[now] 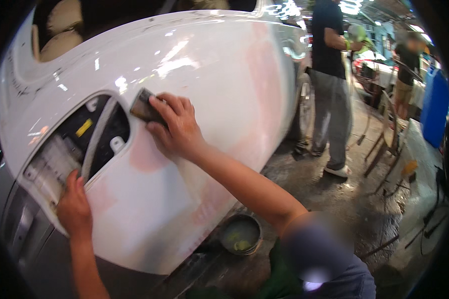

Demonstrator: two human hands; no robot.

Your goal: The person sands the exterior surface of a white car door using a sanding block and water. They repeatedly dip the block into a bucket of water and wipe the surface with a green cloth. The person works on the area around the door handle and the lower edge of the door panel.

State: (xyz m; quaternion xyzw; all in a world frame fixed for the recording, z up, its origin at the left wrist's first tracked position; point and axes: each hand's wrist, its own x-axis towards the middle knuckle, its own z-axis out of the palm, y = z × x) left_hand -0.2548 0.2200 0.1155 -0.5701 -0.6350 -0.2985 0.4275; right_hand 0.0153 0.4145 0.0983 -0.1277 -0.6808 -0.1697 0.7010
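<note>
My right hand (177,122) is closed around a dark sanding block (147,105), pressed against the white car body panel (214,99) beside the upper right corner of a cut-out opening. Pinkish patches (149,154) show on the panel under and around that hand. At the opening's lower left end, my left hand (76,207) grips the panel edge, some of its fingers hidden. Inside the opening (117,119) are dark sheet metal, a pale curved strip and a small yellow label (85,128).
A round bucket (240,234) of cloudy liquid, with something yellow-green in it, stands on the wet floor below the panel. A person in grey trousers (330,109) stands near the car's wheel (306,102). Another person (406,70) and a blue container (435,107) are farther right.
</note>
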